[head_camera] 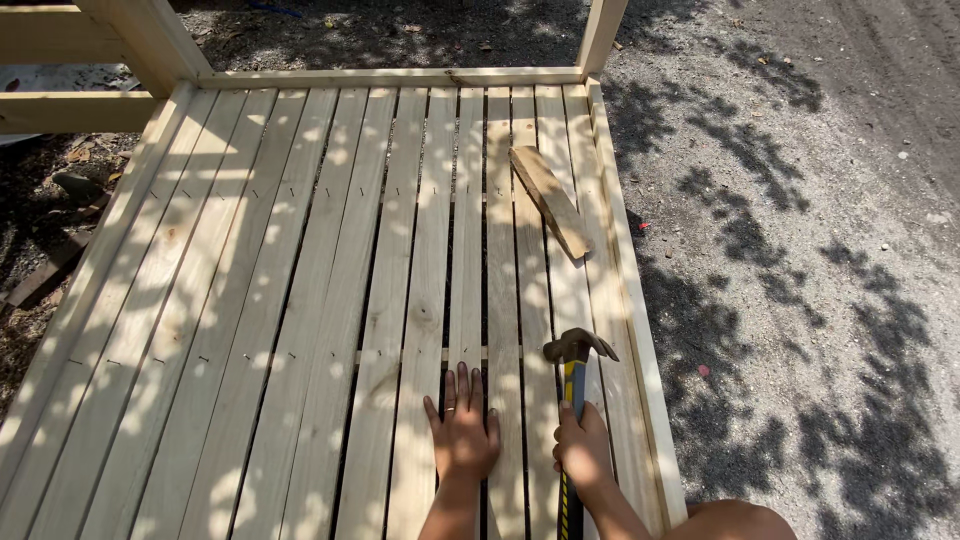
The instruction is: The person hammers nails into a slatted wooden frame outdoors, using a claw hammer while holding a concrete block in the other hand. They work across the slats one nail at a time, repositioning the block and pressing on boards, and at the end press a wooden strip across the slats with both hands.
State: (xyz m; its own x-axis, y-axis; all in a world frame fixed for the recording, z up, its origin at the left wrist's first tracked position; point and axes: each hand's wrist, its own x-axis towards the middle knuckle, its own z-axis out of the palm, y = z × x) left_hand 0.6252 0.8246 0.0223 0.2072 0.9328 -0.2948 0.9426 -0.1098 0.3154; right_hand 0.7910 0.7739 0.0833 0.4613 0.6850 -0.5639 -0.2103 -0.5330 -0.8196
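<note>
1. A bare knee (735, 520) shows at the bottom edge, right of the arms.
2. The right hand (583, 450) has its fingers wrapped round the handle of a hammer (573, 375); the yellow-and-black handle runs up to a metal claw head resting on the slats near the right rail.
3. The left hand (462, 430) lies flat, palm down, fingers spread and holding nothing, pressed on a slat just left of the hammer.
4. Both hands rest on a deck (300, 300) of pale wooden slats laid side by side, with rows of nails crossing them.
5. Farther up, a loose short board (550, 200) lies slanted across the right slats.
6. Beyond, two posts (600, 35) rise from the far rail.
7. Gravel (800, 250) with leaf shadows lies to the right.
</note>
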